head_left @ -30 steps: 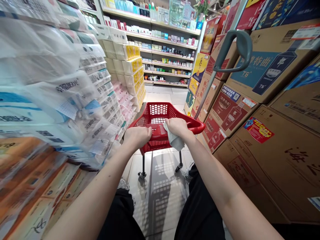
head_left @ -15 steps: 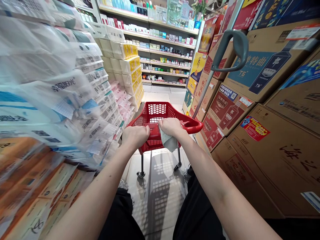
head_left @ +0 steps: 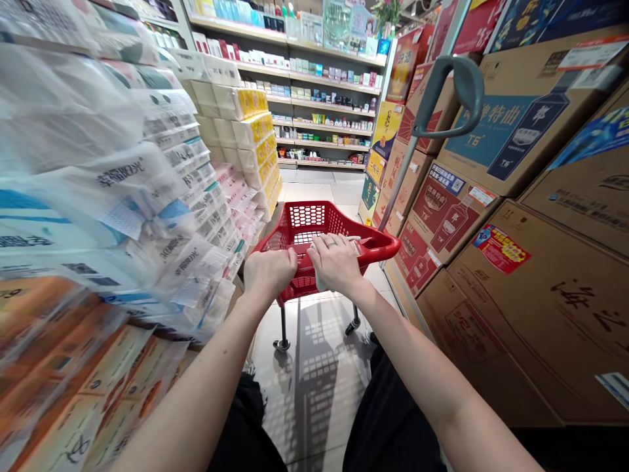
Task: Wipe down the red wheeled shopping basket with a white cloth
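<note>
A red plastic shopping cart (head_left: 381,248) with a perforated basket stands on casters in front of me. My left hand (head_left: 270,272) is closed around the left part of its near handle bar, the thumb lying along the bar. Over the middle of the same bar is my right hand (head_left: 337,263), a ring on one finger, pressing a light grey cloth (head_left: 320,284) against it. Most of the cloth is hidden under the palm and fingers; a bit hangs below. On the cart's right side a metal pole rises to a grey loop handle (head_left: 469,95).
Plastic-wrapped paper packs (head_left: 147,177) are stacked high on the left, with orange packs (head_left: 49,328) lower down. Cardboard cartons (head_left: 540,275) wall off the right. Shelves (head_left: 324,98) of small boxed goods stand beyond the tiled floor (head_left: 319,190).
My right hand has slid slightly and turned flatter over the bar, covering more of the cloth, which hung lower before. My left hand keeps its grip on the bar.
</note>
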The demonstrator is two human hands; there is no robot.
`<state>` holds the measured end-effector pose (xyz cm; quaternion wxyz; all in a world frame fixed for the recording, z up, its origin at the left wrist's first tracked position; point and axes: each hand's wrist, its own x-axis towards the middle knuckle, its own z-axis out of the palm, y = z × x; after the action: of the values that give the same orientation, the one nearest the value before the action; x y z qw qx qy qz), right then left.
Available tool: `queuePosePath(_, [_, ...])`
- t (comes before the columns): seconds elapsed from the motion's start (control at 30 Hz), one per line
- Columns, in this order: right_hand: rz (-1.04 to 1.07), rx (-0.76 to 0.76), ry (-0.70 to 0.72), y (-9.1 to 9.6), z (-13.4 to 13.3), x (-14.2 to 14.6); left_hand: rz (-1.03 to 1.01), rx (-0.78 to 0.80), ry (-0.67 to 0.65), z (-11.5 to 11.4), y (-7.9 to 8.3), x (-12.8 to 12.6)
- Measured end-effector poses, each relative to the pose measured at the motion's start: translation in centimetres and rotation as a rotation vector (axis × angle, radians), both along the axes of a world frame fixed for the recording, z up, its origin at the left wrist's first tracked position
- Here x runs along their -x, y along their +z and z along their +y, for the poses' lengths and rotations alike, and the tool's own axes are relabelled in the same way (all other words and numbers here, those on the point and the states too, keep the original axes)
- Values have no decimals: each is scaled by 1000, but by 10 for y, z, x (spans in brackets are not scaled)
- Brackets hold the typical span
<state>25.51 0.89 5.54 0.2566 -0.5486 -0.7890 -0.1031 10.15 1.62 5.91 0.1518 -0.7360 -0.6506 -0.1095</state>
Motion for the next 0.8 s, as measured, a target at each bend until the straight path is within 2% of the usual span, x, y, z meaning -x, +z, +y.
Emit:
queuePosePath(0.1, [67, 36, 125, 1, -1, -14, 10, -29, 0, 0, -1, -1])
queuePosePath(0.2, [217, 183, 325, 9, 9, -37, 13, -6, -19, 2, -2, 1])
queuePosePath(0.23, [283, 222, 348, 12, 13, -45, 8, 5, -28, 3, -2, 2])
queuePosePath(0.27, [341, 246, 326, 14, 17, -52, -2, 13, -37, 4, -1, 4])
queuePosePath(0.33, [369, 275, 170, 17, 23, -63, -49, 6, -60, 4, 1, 6])
queuePosePath(0.4, [276, 315, -21, 16, 27, -68, -125, -44, -119, 1, 5, 3])
queuePosePath(0.47, [158, 352, -133, 13, 30, -67, -188, -111, -250, -3, 8, -6])
queuePosePath(0.57, [67, 327, -147, 9, 32, -64, -169, -135, -546, -5, 8, -31])
queuePosePath(0.63, [44, 293, -128, 8, 33, -63, -116, -105, -662, -1, 5, -47])
queuePosePath(0.7, [50, 268, -128, 7, 34, -63, -99, -81, -660, 5, 1, -53])
queuePosePath(0.8, [91, 244, -162, 7, 35, -64, -120, -60, -597, 12, -3, -42])
